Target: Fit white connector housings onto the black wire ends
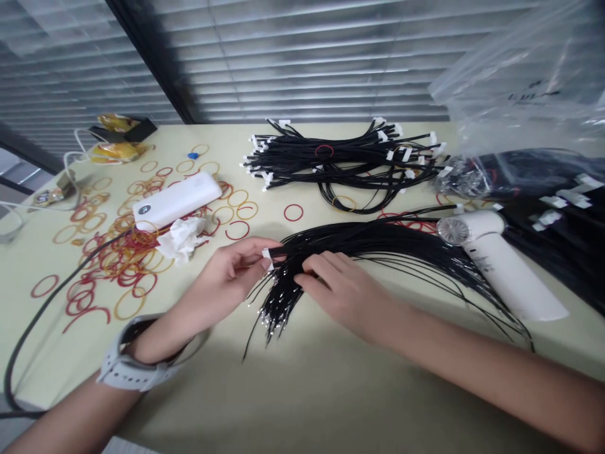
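On the near left, a smartwatch with a pale gray strap (pixel 137 373) circles the left wrist. The right hand (pixel 343 290) rests against a loose bundle of black wires (pixel 359 236), its fingers curled by the wires' silver-tipped ends — whether they grip any strand, I cannot tell. Just beside it, the left hand (pixel 231 268) pinches a small white connector (pixel 266 256) between thumb and fingers. The bundle lies across the pale tabletop (pixel 283 403), curving right and passing beside a white handheld fan (pixel 510 271). To the left, red and yellow rubber bands (pixel 125 268) lie scattered, with a crumpled white tissue (pixel 182 239) and a white power bank (pixel 177 198) among them. Farther back, a pile of black cables with white connectors (pixel 340 154) lies near a clear plastic bag (pixel 529 94) at right; behind everything stand slatted blinds (pixel 302 57).
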Demonstrator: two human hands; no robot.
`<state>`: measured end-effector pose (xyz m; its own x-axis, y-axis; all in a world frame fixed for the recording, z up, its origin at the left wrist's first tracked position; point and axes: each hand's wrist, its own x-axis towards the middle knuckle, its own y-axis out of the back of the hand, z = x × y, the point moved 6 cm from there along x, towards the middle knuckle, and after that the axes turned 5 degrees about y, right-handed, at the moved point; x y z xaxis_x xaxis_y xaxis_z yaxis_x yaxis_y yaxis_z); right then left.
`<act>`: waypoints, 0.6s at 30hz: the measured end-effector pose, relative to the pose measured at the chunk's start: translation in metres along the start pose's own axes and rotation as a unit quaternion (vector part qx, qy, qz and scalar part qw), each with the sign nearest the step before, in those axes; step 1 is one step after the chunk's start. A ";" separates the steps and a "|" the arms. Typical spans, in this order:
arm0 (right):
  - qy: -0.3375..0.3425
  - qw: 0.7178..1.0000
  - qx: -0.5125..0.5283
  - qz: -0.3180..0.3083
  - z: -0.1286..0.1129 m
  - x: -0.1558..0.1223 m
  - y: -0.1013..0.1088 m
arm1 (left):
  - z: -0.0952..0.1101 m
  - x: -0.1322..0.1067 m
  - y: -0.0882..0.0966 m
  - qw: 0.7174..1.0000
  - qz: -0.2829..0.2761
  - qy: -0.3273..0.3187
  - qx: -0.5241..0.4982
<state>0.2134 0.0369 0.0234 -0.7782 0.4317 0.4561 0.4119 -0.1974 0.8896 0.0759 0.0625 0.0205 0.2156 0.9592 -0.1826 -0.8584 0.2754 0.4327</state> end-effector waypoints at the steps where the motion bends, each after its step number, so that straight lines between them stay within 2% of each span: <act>1: -0.014 1.000 -0.005 -0.028 0.003 0.000 -0.005 | -0.001 0.000 0.000 1.000 -0.006 0.001 0.005; 3: -0.024 0.998 -0.007 -0.066 0.008 -0.002 -0.010 | -0.002 0.001 -0.002 1.000 -0.018 0.001 0.005; 5: -0.024 0.997 -0.003 -0.071 0.011 -0.002 -0.011 | -0.003 0.001 -0.004 1.000 -0.029 0.000 -0.004; 8: -0.031 0.998 0.028 -0.046 0.014 -0.004 -0.008 | -0.002 0.001 -0.005 0.999 -0.033 -0.003 -0.012; 14: -0.073 0.989 0.123 0.041 0.015 -0.004 -0.004 | -0.003 0.001 -0.007 0.998 -0.046 0.012 -0.037; 18: -0.097 0.982 0.154 0.044 0.016 -0.004 -0.005 | -0.006 0.002 -0.006 0.997 -0.049 0.027 -0.055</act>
<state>0.2218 0.0507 0.0168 -0.6410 0.5905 0.4903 0.6202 0.0221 0.7842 0.0787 0.0619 0.0119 0.2778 0.9228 -0.2671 -0.8815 0.3554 0.3110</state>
